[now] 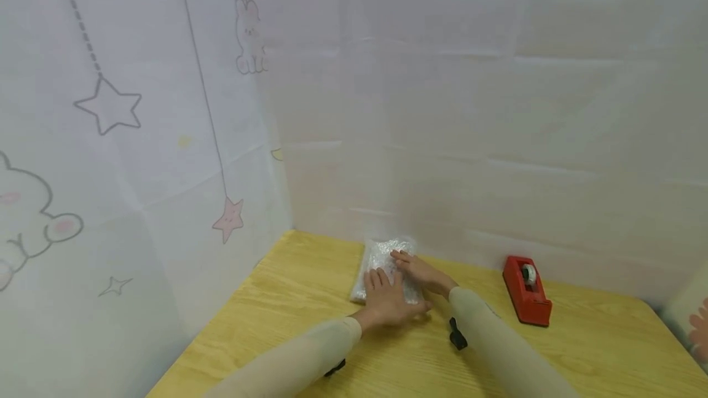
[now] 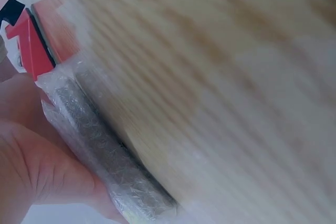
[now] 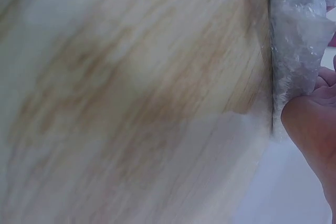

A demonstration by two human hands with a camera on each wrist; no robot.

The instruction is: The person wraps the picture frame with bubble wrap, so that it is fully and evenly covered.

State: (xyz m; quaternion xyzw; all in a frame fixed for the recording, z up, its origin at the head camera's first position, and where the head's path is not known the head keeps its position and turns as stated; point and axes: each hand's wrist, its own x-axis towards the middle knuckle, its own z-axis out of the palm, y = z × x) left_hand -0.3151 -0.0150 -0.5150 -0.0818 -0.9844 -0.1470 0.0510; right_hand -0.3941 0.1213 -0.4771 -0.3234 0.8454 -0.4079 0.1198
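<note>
A flat package in clear bubble wrap (image 1: 380, 254) lies on the table near the back wall. Fingers spread, my left hand (image 1: 385, 301) rests on its front part. My right hand (image 1: 424, 273) reaches in from the right, its fingers extended over the package close to the left hand. In the left wrist view the wrapped edge (image 2: 105, 145) shows dark contents through the plastic, beside the left hand (image 2: 47, 166). The right wrist view shows the right hand (image 3: 315, 121) against another side of the wrap (image 3: 298, 45). What is inside cannot be made out.
A red tape dispenser (image 1: 527, 292) with a roll of tape stands to the right on the yellow wood-grain table (image 1: 298, 300). A pale sheet (image 1: 470, 140) hangs behind the table, and a sheet with drawn stars (image 1: 138, 201) hangs at the left.
</note>
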